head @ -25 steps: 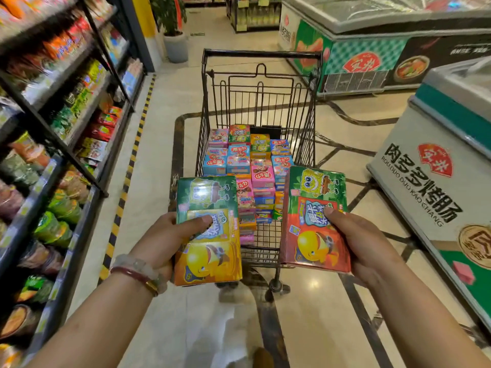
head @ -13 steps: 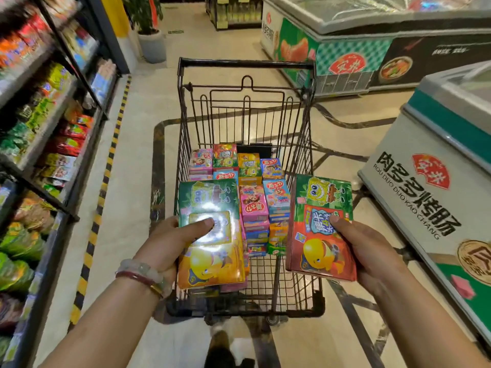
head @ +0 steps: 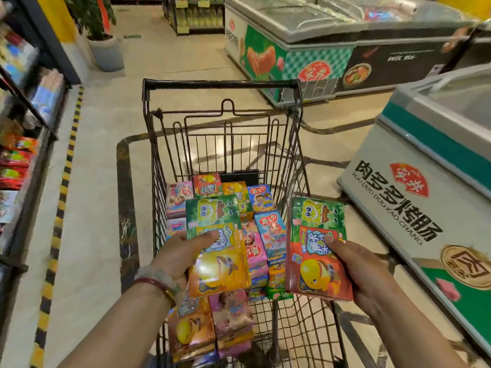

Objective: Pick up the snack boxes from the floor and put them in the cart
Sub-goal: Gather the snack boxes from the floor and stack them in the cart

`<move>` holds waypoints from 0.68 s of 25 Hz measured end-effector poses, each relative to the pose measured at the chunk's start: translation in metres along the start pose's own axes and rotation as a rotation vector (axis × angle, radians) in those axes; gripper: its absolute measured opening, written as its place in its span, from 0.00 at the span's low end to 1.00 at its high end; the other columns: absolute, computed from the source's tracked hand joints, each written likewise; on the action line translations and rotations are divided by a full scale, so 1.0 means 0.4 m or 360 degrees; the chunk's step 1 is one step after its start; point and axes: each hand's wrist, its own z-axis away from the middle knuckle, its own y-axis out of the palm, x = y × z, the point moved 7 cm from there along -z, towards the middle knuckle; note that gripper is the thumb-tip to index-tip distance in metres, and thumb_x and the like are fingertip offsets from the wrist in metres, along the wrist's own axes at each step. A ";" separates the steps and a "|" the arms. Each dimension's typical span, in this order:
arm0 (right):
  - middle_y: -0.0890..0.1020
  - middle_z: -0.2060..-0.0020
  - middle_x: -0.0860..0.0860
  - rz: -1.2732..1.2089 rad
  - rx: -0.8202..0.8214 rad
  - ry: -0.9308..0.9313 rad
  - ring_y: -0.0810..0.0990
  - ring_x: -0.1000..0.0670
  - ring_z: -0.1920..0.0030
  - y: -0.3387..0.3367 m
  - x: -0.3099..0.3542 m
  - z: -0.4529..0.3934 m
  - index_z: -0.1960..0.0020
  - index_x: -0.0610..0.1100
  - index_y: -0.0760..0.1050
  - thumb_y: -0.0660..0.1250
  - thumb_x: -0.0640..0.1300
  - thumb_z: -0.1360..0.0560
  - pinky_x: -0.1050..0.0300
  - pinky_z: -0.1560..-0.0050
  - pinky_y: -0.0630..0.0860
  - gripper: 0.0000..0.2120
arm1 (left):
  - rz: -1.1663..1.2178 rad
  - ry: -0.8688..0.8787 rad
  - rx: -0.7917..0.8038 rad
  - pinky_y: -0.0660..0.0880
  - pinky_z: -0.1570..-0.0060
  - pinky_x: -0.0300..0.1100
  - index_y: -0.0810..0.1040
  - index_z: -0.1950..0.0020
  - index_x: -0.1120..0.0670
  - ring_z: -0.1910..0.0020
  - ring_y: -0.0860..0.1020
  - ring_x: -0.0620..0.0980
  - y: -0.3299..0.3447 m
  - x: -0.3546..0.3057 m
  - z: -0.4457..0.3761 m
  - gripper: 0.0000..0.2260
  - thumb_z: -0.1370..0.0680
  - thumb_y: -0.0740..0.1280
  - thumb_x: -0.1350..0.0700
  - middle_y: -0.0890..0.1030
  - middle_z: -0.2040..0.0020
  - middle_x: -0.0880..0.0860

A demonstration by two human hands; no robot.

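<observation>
Hovering over the wire cart (head: 297,144), a green-orange snack box (head: 216,245) is gripped by the left hand (head: 178,257); beside it, a red snack box (head: 316,248) is gripped by the right hand (head: 364,272), above stacked boxes (head: 263,235).

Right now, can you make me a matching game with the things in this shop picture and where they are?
Things:
1. orange and green box
2. red and green box
3. potted plant
4. bracelets

Places:
A. far off on the floor, beside the shelves
B. on the left wrist
C. in the right hand
D. in the left hand

Pairs: 1-D, 2-C, 3-A, 4-B
</observation>
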 end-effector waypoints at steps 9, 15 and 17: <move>0.85 0.60 0.38 0.0075 -0.0026 0.0027 0.84 0.44 0.68 0.056 0.076 -0.346 0.53 0.36 0.78 0.68 0.43 0.25 0.49 0.66 0.81 0.10 | -0.0034 -0.0103 -0.0119 0.76 0.44 0.58 0.77 0.45 0.58 0.51 0.81 0.59 0.120 -0.057 -0.264 0.39 0.51 0.83 0.44 0.83 0.49 0.57; 0.85 0.60 0.41 0.0293 -0.0115 -0.0055 0.84 0.45 0.67 0.124 0.054 -0.626 0.51 0.37 0.78 0.68 0.44 0.23 0.53 0.67 0.81 0.09 | -0.0209 -0.0043 -0.0260 0.79 0.68 0.41 0.78 0.51 0.58 0.69 0.82 0.48 0.162 -0.075 -0.478 0.22 0.38 0.80 0.49 0.82 0.58 0.56; 0.84 0.57 0.43 0.0519 -0.0187 -0.0141 0.84 0.44 0.60 0.139 0.042 -0.713 0.51 0.41 0.79 0.67 0.46 0.23 0.46 0.57 0.82 0.08 | -0.0351 0.0016 -0.0371 0.80 0.63 0.43 0.79 0.50 0.58 0.65 0.82 0.49 0.160 -0.068 -0.542 0.17 0.33 0.77 0.52 0.83 0.56 0.56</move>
